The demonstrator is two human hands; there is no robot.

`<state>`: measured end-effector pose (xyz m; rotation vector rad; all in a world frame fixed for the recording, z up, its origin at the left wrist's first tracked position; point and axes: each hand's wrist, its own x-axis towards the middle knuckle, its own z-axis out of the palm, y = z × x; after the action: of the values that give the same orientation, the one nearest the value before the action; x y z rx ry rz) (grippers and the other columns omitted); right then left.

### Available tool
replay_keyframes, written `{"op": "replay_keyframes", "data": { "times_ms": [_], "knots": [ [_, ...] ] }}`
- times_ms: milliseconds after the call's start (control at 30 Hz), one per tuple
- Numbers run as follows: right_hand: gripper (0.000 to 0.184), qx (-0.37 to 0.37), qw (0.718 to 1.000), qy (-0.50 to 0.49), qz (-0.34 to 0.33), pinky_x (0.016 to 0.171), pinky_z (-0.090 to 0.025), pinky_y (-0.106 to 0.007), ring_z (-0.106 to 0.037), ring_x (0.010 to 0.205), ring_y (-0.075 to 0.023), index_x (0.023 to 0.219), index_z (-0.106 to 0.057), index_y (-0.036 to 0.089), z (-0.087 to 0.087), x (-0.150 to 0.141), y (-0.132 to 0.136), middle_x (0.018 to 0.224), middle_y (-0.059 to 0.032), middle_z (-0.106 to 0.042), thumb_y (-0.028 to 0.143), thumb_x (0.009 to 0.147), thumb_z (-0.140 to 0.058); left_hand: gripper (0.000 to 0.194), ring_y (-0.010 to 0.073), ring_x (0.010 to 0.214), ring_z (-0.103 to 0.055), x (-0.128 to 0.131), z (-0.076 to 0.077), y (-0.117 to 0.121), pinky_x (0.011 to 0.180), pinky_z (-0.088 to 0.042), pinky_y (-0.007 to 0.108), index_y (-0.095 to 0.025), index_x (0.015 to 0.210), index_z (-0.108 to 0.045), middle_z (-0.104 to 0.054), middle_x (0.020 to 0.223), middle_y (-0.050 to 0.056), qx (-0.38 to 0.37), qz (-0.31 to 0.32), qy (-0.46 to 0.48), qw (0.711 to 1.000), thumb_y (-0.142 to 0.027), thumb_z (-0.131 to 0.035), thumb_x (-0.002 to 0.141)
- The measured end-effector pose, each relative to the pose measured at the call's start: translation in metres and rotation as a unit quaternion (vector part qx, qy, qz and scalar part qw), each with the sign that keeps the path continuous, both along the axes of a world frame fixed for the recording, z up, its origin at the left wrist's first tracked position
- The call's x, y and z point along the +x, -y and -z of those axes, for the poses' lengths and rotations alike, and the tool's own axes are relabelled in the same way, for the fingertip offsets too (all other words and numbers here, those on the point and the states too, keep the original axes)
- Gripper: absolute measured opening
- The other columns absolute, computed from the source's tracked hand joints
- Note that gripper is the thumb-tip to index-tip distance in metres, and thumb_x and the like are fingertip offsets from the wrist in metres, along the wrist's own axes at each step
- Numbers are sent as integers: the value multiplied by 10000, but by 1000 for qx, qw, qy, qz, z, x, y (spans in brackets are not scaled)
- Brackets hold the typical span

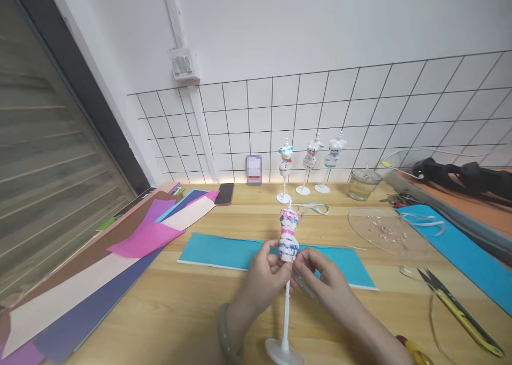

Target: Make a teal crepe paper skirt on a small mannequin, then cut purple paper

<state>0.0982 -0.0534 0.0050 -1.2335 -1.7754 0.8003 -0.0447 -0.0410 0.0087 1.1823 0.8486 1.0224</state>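
Observation:
A miniature dress-form mannequin (288,242) on a white stand stands upright in front of me, wrapped in white, pink and blue strips. My left hand (269,269) is closed around the lower left of its torso, thumb at the front. At the lower right edge of the torso, my right hand (320,271) is pinched shut. A pale ribbon (304,287) hangs below those fingers; its upper end is hidden. Under both hands lies a strip of blue fabric (220,252). The white round base (285,352) rests near the table's front edge.
Three similar mannequins (285,167) stand at the back by the wall grid. Coloured sheets (100,285) pile up at left, near a phone (224,193). On the right are a clear plate with beads (370,237), a glass jar (363,186), yellow-handled snips (460,311) and blue fabric (464,253).

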Motion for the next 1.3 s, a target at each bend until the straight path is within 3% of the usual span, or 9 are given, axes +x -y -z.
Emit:
{"op": "replay_keyframes", "data": {
  "times_ms": [267,967,1300],
  "knots": [
    [252,14,1000,12,3,568,-359,-247,-448,606,-132,670,-490,187,-1,-1,1,642,5,-497,333,862,-416,373,110,443,-569,2,8,-3,441,-479,244,-140,1039,-380,-616,669,5,-2,-24,-27,999,-237,-567,731],
    [228,13,1000,15,-3,592,-360,-241,-453,624,-128,688,-499,188,-1,-1,0,656,11,-499,311,864,-422,347,100,445,-566,2,5,-2,444,-480,232,-135,1054,-383,-620,679,13,3,-29,-49,998,-204,-530,746],
    [248,7,1000,9,1,568,-364,-246,-450,608,-130,667,-491,187,-2,-2,2,643,6,-512,311,866,-409,345,110,454,-581,1,11,-2,434,-485,224,-157,1063,-390,-614,665,-4,17,-31,-65,997,-222,-522,751]
  ]
}}
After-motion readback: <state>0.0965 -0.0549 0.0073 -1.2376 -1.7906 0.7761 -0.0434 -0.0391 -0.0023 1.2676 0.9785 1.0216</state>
